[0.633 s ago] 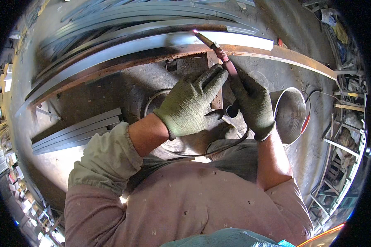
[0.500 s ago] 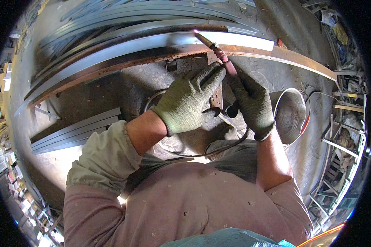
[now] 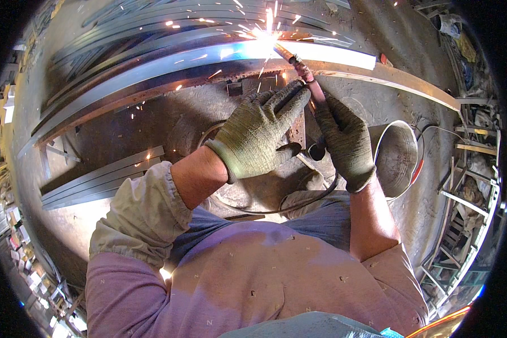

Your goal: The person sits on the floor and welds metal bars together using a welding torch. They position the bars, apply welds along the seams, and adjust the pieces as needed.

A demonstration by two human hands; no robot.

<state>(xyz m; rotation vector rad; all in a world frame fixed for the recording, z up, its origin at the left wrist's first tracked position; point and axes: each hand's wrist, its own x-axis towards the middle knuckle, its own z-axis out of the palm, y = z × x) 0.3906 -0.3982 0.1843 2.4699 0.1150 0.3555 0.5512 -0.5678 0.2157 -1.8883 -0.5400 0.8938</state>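
Observation:
A welding torch (image 3: 316,93) points up and away, its nozzle (image 3: 284,53) at a bright arc that throws sparks. My right hand (image 3: 346,143), in a grey-green work glove, is closed round the torch handle. Gloved the same way, my left hand (image 3: 253,132) stretches its fingers out so that their tips rest against the torch neck; its thumb stands apart. Under the arc lies a long pale metal bar (image 3: 335,54) along a rusty steel beam (image 3: 388,78). The arc's glare hides the exact spot where the nozzle meets the metal.
Several long steel profiles (image 3: 169,35) lie beyond the beam. Shorter grey bars (image 3: 104,180) are stacked at the left. A metal bucket (image 3: 397,158) stands right of my right hand. The torch cable (image 3: 287,209) loops below my hands. A metal rack (image 3: 467,197) lines the right side.
A faint pink glow at the nozzle has become a bright arc with sparks flying. The nozzle tip has shifted slightly right; both hands stay nearly where they were.

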